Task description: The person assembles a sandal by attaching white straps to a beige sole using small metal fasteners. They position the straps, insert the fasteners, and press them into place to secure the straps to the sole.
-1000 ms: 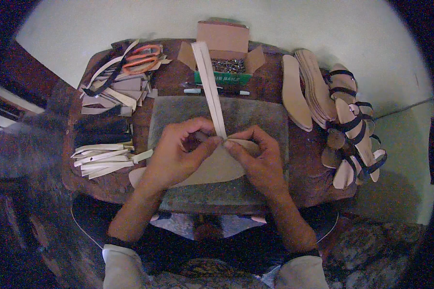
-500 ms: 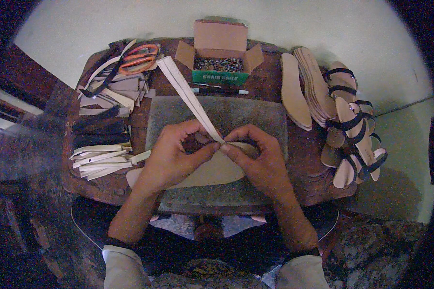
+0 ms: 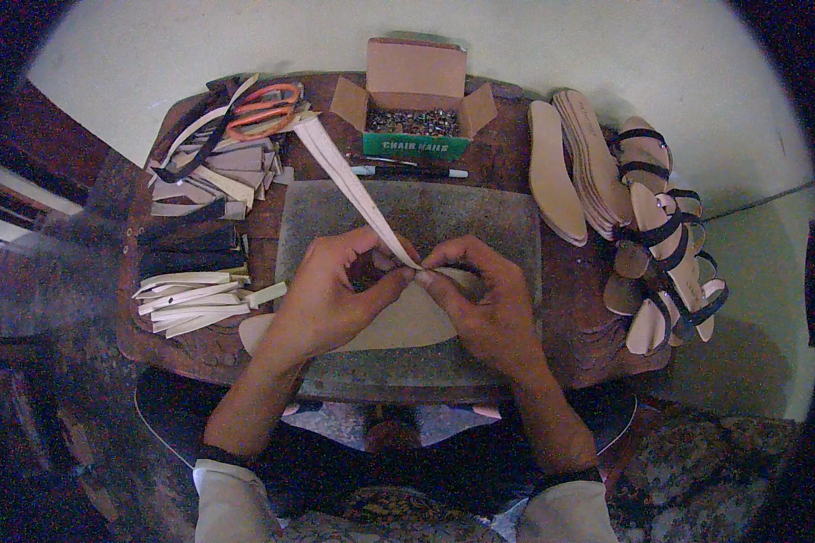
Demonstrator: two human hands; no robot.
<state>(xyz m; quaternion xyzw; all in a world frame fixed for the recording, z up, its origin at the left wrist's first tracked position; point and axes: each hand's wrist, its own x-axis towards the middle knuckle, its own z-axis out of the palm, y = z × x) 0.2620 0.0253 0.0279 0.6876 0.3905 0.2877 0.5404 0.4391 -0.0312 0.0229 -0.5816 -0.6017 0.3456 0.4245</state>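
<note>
At your far left, a bundle of pale strips (image 3: 195, 303) lies on the table's near side, below the orange-handled scissors (image 3: 264, 110). The long pale strap (image 3: 346, 176) slants from beside those scissors down to your fingertips, over the mat's middle. With so much of it loose, its free end could snag on the handles, so give it room.

Your left hand (image 3: 330, 294) pinches the strap's lower end between thumb and forefinger; your other fingers curl behind, partly hidden. Grip lightly there, and let the lines running along the strap tell you whether it lies flat or twists.

The pale insole (image 3: 394, 326) lies below your hands on the grey mat (image 3: 480, 213), partly covered by them. Rest your wrists low over it if you want steadier fingers.

Your right hand (image 3: 480, 299) closes thumb to fingertip at that same lower end, its tips touching or almost touching your left ones. Whether it also grips the insole's edge, I cannot tell. Work both pinches evenly, since a harder pull from one side would probably skew the narrow end.
</note>
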